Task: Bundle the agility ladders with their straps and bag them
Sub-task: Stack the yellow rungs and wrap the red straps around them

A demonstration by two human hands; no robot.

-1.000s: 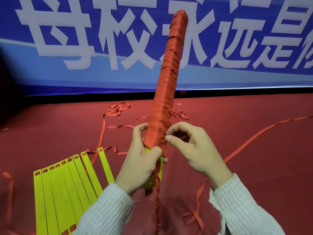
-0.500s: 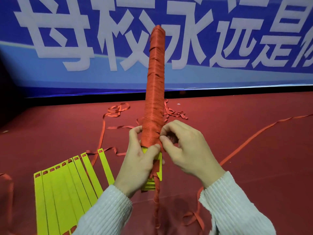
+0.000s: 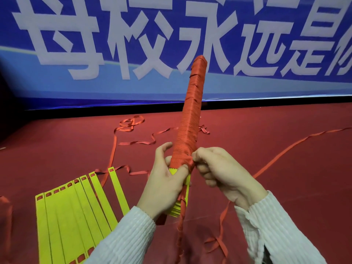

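Note:
A long ladder bundle (image 3: 192, 115), wound tightly in red strap, stands nearly upright in front of me, leaning a little to the right. Its yellow rung ends (image 3: 185, 182) show below the wrapping. My left hand (image 3: 163, 185) grips the bundle's lower end, thumb across the front. My right hand (image 3: 219, 170) pinches the red strap (image 3: 188, 161) at the lowest winding on the bundle's right side. A twisted tail of strap (image 3: 180, 233) hangs down from the bundle.
A second set of yellow ladder rungs (image 3: 76, 212) lies fanned on the red floor (image 3: 285, 168) at the lower left. Loose red straps (image 3: 131, 122) trail across the floor behind and to the right. A blue banner (image 3: 76, 54) with white characters fills the background.
The bundle's top swung left, then back right and lower in view. My right hand moved in onto the strap at the lowest winding. My left hand kept its grip.

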